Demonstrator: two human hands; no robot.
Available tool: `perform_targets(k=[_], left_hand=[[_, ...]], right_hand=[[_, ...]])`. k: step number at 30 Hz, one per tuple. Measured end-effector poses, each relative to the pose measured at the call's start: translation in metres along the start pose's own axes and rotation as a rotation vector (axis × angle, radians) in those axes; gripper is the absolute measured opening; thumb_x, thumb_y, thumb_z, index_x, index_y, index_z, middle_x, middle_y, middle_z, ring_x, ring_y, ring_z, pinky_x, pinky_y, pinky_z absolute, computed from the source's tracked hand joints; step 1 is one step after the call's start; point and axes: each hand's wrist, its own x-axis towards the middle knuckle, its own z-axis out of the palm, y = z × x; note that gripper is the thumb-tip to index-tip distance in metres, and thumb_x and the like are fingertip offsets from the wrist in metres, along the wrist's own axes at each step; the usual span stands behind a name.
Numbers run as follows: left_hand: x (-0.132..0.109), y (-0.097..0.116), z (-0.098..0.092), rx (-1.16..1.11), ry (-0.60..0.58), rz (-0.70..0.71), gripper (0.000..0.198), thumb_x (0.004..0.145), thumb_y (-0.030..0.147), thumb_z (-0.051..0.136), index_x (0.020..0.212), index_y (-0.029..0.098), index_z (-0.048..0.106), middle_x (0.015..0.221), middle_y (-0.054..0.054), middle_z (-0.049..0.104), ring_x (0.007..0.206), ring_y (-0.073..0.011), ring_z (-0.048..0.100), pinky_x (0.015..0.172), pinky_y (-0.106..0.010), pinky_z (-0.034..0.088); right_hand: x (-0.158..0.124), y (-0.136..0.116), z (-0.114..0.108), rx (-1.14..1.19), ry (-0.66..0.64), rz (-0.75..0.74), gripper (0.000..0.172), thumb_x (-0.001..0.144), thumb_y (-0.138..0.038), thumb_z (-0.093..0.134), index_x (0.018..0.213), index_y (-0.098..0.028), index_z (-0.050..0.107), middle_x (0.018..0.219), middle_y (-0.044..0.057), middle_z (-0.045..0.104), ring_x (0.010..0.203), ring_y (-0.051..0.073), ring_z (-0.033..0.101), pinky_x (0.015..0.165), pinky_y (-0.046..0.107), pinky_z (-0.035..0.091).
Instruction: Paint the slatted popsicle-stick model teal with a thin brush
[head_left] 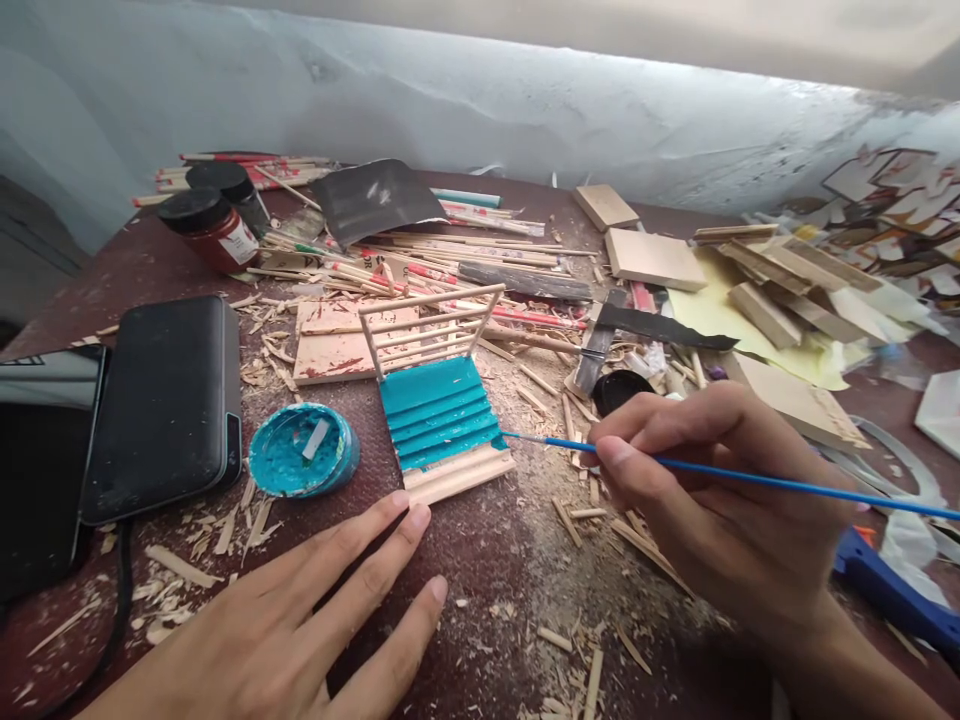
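A small model bench made of thin wooden sticks stands in the middle of the table. Most of its seat slats are turquoise; the nearest slats and the slatted back are bare wood. My right hand pinches a thin blue paintbrush, its tip touching the right edge of the painted slats. Fingers spread, my left hand lies at the bench's near left corner, with fingertips touching or almost touching the front slat. Left of the bench is an open jar of turquoise paint with a small pale strip in it.
A black power bank-like box and its cable lie at left. Behind are lidded paint jars, sandpaper and bundled sticks. Wood blocks lie at back right, a blue-handled tool at right. Shavings litter the table.
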Motion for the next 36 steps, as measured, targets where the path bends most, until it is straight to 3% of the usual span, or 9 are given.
perform_targets(k=[5,11,18,25,31,36], left_hand=[[0.000,-0.001,0.001,0.006,-0.003,0.001,0.042,0.105,0.018,0.058,0.146,0.014,0.062,0.160,-0.023,0.053,0.158,-0.0391,0.040,0.123,-0.048,0.047],[0.000,-0.001,0.000,-0.006,0.001,-0.010,0.041,0.106,0.021,0.058,0.146,0.015,0.063,0.158,-0.020,0.056,0.159,-0.0369,0.039,0.125,-0.046,0.045],[0.002,0.001,0.001,0.006,0.000,-0.012,0.041,0.104,0.018,0.060,0.144,0.015,0.063,0.160,-0.022,0.054,0.156,-0.0381,0.044,0.123,-0.047,0.047],[0.012,-0.002,-0.012,0.112,-0.048,0.048,0.037,0.106,0.016,0.054,0.141,0.019,0.065,0.143,-0.017,0.069,0.142,-0.0329,0.061,0.110,-0.040,0.058],[0.020,-0.002,-0.015,0.090,-0.033,0.031,0.034,0.106,0.013,0.056,0.137,0.018,0.067,0.139,-0.016,0.072,0.137,-0.0303,0.066,0.108,-0.039,0.060],[0.027,-0.002,-0.019,0.023,-0.044,0.066,0.032,0.103,0.013,0.064,0.134,0.018,0.067,0.139,-0.014,0.073,0.134,-0.0293,0.069,0.106,-0.038,0.061]], right_hand=[[-0.001,-0.001,-0.001,-0.049,-0.043,0.003,0.029,0.083,-0.001,0.071,0.084,-0.027,0.057,0.075,0.000,0.068,0.062,0.017,0.063,0.045,0.031,0.039],[-0.003,0.001,-0.003,-0.041,-0.010,-0.024,0.032,0.080,0.001,0.072,0.087,-0.027,0.058,0.074,-0.002,0.068,0.062,0.017,0.062,0.048,0.031,0.042],[-0.003,-0.004,0.000,-0.176,-0.118,-0.135,0.031,0.085,0.000,0.066,0.086,-0.027,0.051,0.071,-0.006,0.064,0.058,0.012,0.058,0.054,0.028,0.045],[0.001,-0.012,0.001,-0.263,-0.299,-0.219,0.028,0.089,-0.003,0.061,0.091,-0.028,0.049,0.073,-0.006,0.063,0.055,0.010,0.055,0.052,0.026,0.042],[-0.002,-0.009,-0.005,-0.242,-0.175,-0.159,0.028,0.088,-0.002,0.065,0.094,-0.028,0.058,0.075,-0.004,0.070,0.059,0.013,0.064,0.053,0.027,0.050],[0.002,-0.011,-0.015,-0.258,0.043,-0.185,0.036,0.083,0.001,0.074,0.103,-0.029,0.072,0.080,0.000,0.075,0.064,0.017,0.069,0.058,0.033,0.055]])
